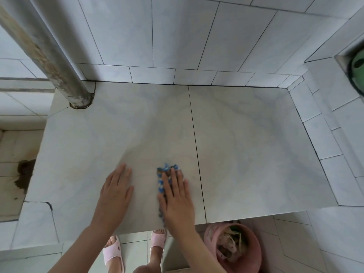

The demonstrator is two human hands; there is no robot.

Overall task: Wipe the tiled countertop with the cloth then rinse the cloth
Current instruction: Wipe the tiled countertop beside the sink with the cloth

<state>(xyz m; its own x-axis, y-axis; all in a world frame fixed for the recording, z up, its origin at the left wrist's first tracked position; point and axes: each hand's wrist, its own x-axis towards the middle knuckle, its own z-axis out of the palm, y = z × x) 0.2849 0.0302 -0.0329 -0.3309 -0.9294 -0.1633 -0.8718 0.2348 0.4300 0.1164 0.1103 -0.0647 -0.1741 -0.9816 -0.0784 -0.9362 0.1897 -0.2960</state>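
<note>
Pale marble-tiled countertop point(246, 144), lower centre: blue patterned cloth point(162, 177) is pressed lengthwise under the flat right hand point(176, 200), left hand point(116, 191) laid flat beside.

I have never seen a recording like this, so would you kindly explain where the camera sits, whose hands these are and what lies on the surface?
There is no machine here: these are a person's two bare hands, filmed by one camera worn on the head, looking down. The left hand rests flat on the tiled countertop. The right hand presses flat on a blue cloth. A grey pipe rises at the back left corner. Below the counter's front edge, a pink bucket stands on the floor beside pink slippers.
</note>
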